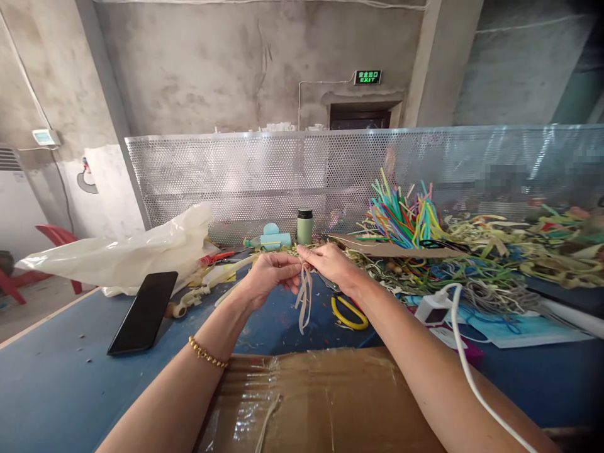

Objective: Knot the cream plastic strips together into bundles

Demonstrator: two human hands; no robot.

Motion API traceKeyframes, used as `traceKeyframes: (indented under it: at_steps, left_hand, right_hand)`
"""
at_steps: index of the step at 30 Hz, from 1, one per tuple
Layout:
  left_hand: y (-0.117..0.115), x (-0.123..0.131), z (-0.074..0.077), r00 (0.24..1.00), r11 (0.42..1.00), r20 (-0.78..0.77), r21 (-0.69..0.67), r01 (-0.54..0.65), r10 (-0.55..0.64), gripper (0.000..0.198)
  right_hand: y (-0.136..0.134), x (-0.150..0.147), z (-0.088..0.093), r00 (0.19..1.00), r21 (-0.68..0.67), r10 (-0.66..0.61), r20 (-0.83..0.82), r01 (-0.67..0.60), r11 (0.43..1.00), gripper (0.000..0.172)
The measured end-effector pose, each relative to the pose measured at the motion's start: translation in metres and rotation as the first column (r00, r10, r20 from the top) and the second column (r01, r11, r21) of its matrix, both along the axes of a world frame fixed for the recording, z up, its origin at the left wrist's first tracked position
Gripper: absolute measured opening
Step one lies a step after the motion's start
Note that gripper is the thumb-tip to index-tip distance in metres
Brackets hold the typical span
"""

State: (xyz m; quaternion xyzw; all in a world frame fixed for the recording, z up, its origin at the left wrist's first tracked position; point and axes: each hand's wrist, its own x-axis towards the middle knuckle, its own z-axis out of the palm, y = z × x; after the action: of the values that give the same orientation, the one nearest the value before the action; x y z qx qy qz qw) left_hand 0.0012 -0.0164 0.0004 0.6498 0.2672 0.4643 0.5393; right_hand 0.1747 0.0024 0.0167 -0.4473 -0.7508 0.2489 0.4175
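My left hand (pixel 270 270) and my right hand (pixel 330 263) meet above the blue table (pixel 61 377), fingers pinched together. Between them hangs a small bundle of pale beige strips (pixel 304 299), its loose ends dangling down. Both hands grip the top of this bundle. A gold bead bracelet (pixel 206 354) is on my left wrist. A taped cardboard box (pixel 311 402) lies under my forearms at the near edge.
A black phone (pixel 144 311) lies left. A yellow-handled cutter (pixel 348 313) sits below my right hand. Piles of coloured strips (pixel 406 217) and pale scraps (pixel 495 251) fill the right. A white charger with cable (pixel 431 308), green bottle (pixel 304 226), plastic bag (pixel 127 251), perforated metal screen (pixel 236 170).
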Motion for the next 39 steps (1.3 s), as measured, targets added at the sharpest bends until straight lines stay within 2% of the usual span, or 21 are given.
traceKeyframes:
  at_steps: [3, 6, 8, 10, 12, 17, 21, 28, 34, 39]
  left_hand:
    - [0.001, -0.001, -0.001, 1.0, 1.0, -0.002, -0.012, -0.007, 0.007, 0.024]
    - [0.003, -0.001, -0.003, 1.0, 1.0, -0.003, -0.008, -0.003, 0.003, 0.026]
    - [0.004, -0.002, -0.004, 1.0, 1.0, -0.023, -0.008, 0.009, -0.009, 0.027]
    - [0.004, -0.002, -0.005, 0.999, 1.0, -0.048, -0.01, 0.02, -0.021, 0.028]
    - [0.003, -0.002, -0.004, 0.997, 1.0, -0.077, -0.008, 0.027, -0.027, 0.026]
    - [-0.001, -0.002, 0.0, 0.988, 1.0, -0.153, 0.001, 0.012, -0.012, 0.02]
    - [-0.003, -0.002, 0.002, 0.985, 1.0, -0.175, -0.018, -0.005, 0.002, 0.017]
    - [-0.006, -0.003, 0.006, 0.991, 0.991, -0.085, -0.103, 0.09, -0.099, 0.022]
    - [-0.005, 0.001, 0.004, 0.991, 0.999, -0.13, -0.036, -0.033, 0.028, 0.027]
    - [-0.004, 0.001, 0.002, 0.988, 0.999, -0.152, -0.016, -0.04, 0.037, 0.023]
  right_hand:
    - [-0.004, -0.003, -0.001, 0.973, -0.152, 0.133, -0.187, -0.162, 0.975, 0.057]
    - [-0.003, -0.006, -0.003, 0.862, -0.223, 0.273, -0.427, -0.393, 0.892, 0.045]
    - [0.001, -0.007, -0.005, 0.783, -0.211, 0.267, -0.562, -0.448, 0.869, 0.039]
    - [0.004, -0.008, -0.004, 0.74, -0.192, 0.208, -0.639, -0.415, 0.889, 0.036]
    - [0.005, -0.007, -0.002, 0.74, -0.158, 0.187, -0.646, -0.37, 0.916, 0.032]
    - [-0.002, -0.002, 0.007, 0.867, 0.004, 0.179, -0.464, -0.199, 0.98, 0.027]
    - [-0.007, -0.001, 0.011, 0.916, 0.101, 0.129, -0.379, -0.097, 0.99, 0.024]
    - [-0.005, -0.002, 0.009, 0.93, 0.144, 0.116, -0.348, -0.07, 0.987, 0.022]
    - [-0.004, -0.005, 0.007, 0.924, 0.153, 0.113, -0.366, -0.06, 0.986, 0.019]
    - [-0.009, -0.007, 0.009, 0.925, 0.195, 0.125, -0.358, -0.057, 0.979, 0.02]
